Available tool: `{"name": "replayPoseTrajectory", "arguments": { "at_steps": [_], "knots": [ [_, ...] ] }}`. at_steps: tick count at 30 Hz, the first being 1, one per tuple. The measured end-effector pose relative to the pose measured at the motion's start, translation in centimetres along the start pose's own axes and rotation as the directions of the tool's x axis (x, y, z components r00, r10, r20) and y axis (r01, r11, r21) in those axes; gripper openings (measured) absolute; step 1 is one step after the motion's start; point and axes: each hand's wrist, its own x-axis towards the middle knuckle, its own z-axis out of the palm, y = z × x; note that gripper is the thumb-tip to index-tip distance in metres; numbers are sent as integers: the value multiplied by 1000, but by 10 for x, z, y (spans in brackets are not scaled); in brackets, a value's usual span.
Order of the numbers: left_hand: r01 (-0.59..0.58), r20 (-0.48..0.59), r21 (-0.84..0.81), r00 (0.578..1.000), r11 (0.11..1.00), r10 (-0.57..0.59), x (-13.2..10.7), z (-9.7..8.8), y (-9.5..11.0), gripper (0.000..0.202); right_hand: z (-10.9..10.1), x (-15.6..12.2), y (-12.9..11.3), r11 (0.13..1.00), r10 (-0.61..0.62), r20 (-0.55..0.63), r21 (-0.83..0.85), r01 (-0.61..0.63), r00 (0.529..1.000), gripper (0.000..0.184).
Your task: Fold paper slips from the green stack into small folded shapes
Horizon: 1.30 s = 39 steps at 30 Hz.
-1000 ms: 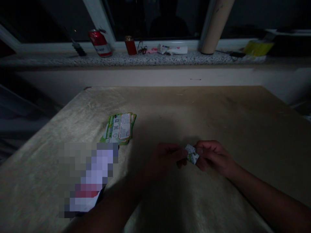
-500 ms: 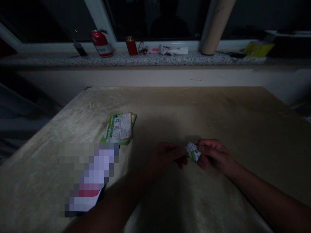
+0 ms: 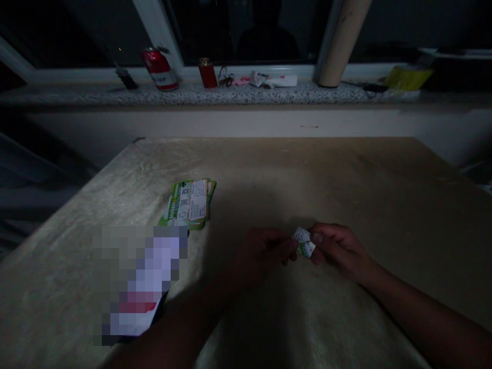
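Between my hands is a small folded piece of printed paper (image 3: 305, 243), white and green with fine print. My left hand (image 3: 271, 248) pinches its left edge between thumb and fingers; the hand lies in deep shadow. On the other side, my right hand (image 3: 340, 248) grips the paper's right edge with thumb and forefinger. Both hands are held low over the tabletop (image 3: 346, 179). Farther left lies a stack of green printed leaflets (image 3: 191, 202), slightly fanned, out of reach of my fingers.
A blurred-out flat object (image 3: 154, 277) lies at the left beside my forearm. Along the granite windowsill (image 3: 230, 95) stand a red can (image 3: 159, 69), a red lighter-like container (image 3: 208, 73), crumpled wrappers (image 3: 274, 79), a cardboard tube (image 3: 342, 46) and something yellow (image 3: 409, 77).
The paper has turned slightly and looks more compactly folded. My right-hand fingers have shifted a little on it, and the left hand has barely moved.
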Motion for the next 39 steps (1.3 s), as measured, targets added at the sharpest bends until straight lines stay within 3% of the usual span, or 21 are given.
{"name": "replayPoseTrajectory", "arguments": {
  "at_steps": [4,9,14,18,21,26,34,39],
  "knots": [
    [-11,10,43,1000,999,11,-4,1,1,33,0,-2,-3,981,-98,-1,-166,97,995,45],
    [-48,25,-46,998,998,49,-5,2,0,35,-5,-2,-4,878,-274,123,-373,300,954,37],
    [-111,7,-66,994,992,112,-6,5,-2,35,-6,-2,-11,633,-419,291,-585,506,860,21],
    [-145,3,80,989,986,145,-9,10,-3,39,1,-3,-14,440,-441,363,-710,550,821,21],
    [-188,-21,124,981,974,192,-11,14,-2,44,6,-3,-12,379,-443,388,-736,561,808,22],
    [-209,-29,139,976,968,215,-14,18,0,48,12,-3,-10,448,-449,362,-700,556,817,25],
    [-193,-18,157,980,968,198,-17,19,4,55,18,-6,-11,708,-373,282,-529,468,884,22],
    [-155,43,49,987,987,153,-17,15,13,52,13,-9,-6,837,-302,251,-393,382,920,27]
  ]
}}
